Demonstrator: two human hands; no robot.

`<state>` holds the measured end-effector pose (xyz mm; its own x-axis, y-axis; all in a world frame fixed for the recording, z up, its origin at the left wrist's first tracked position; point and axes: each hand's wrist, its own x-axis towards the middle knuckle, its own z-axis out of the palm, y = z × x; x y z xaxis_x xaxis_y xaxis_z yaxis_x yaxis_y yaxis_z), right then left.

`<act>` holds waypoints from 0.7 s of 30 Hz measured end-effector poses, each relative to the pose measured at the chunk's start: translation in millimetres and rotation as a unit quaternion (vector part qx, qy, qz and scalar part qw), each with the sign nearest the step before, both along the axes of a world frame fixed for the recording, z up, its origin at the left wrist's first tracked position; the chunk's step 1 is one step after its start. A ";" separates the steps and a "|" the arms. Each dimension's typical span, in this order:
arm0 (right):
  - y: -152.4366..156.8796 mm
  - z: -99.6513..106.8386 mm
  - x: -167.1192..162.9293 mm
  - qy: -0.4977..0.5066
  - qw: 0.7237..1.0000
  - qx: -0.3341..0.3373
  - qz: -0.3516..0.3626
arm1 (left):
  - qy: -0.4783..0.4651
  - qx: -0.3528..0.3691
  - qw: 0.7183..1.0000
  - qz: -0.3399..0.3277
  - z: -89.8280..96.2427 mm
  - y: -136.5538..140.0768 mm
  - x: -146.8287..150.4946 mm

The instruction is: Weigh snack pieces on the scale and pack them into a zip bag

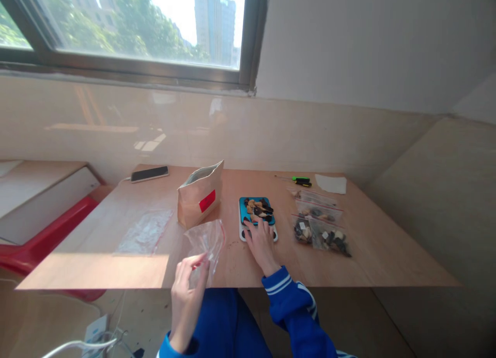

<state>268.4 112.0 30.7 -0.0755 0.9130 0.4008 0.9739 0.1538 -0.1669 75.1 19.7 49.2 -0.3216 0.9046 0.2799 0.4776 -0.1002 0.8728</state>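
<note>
My left hand (188, 284) pinches a clear zip bag (211, 239), which hangs upright and crumpled just above the table's near edge. My right hand (261, 243) reaches over the front of a small white kitchen scale (242, 235), fingers spread and fingertips at the edge of its blue tray (243, 209). On that tray lies a heap of dried brown, tan and black pieces (259, 207), like dried mushrooms. Behind the bag stands an open kraft paper pouch (189, 205) with a red label. Whether a fingertip touches a piece is hard to see.
Several filled zip bags (329, 236) lie to the right. Beyond them are screwdrivers (302, 181) and white paper (330, 184). Flat clear bags (145, 233) rest at left, with a phone (149, 174) behind. A red stool (50, 234) stands beside the table.
</note>
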 end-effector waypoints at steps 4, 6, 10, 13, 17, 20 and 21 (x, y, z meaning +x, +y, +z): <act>0.0 8.9 -1.9 0.040 0.999 -0.017 0.009 | -0.007 -0.018 1.000 0.003 0.7 -6.0 -3.6; -9.1 16.5 -5.3 0.109 0.993 -0.018 0.035 | 0.001 -0.005 1.000 0.002 1.1 -7.2 -4.9; -46.6 33.7 -23.8 0.343 0.926 -0.098 0.125 | 0.024 0.049 0.998 -0.021 3.4 -1.9 -4.3; -70.0 37.7 -42.9 0.476 0.846 -0.199 0.135 | 0.007 0.050 0.996 -0.079 6.3 2.3 -0.5; -72.8 29.9 -55.2 0.591 0.769 -0.221 0.102 | -0.032 0.041 0.991 -0.127 8.3 0.7 5.7; -65.7 27.0 -52.1 0.634 0.724 -0.256 0.097 | -0.035 0.049 0.993 -0.098 6.5 -1.5 8.9; -63.9 27.5 -50.0 0.647 0.709 -0.266 0.088 | -0.034 0.054 0.994 -0.084 5.4 -1.8 10.0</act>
